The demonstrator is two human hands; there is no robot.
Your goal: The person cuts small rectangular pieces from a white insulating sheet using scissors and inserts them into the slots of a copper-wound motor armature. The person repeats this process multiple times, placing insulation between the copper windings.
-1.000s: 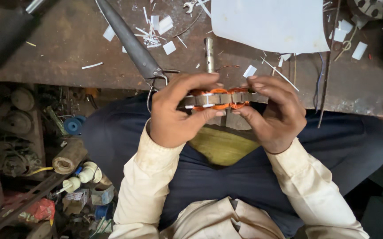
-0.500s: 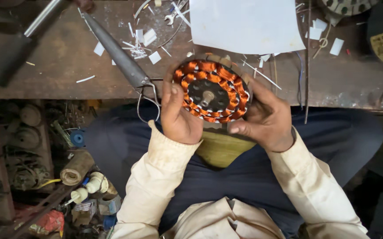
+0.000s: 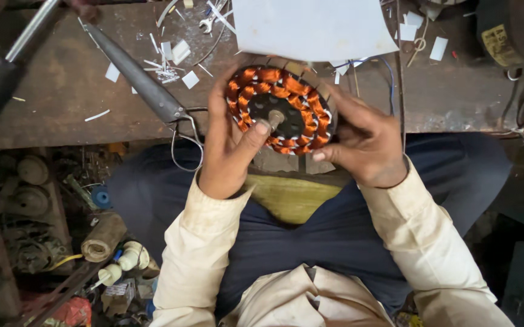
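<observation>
The copper-wound stator [image 3: 281, 110] is now tilted face-up, gripped at its rim by both hands, left hand [image 3: 230, 142] and right hand [image 3: 362, 142] (left thumb pressed at the hub, probably for steadiness).

A round motor stator [image 3: 281, 110] ringed with orange copper coils (central shaft pointing up) faces the camera, above the lap.

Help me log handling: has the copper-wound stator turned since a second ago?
Yes. The stator, edge-on before, now faces the camera, held by the left hand and right hand at the workbench edge.
</observation>
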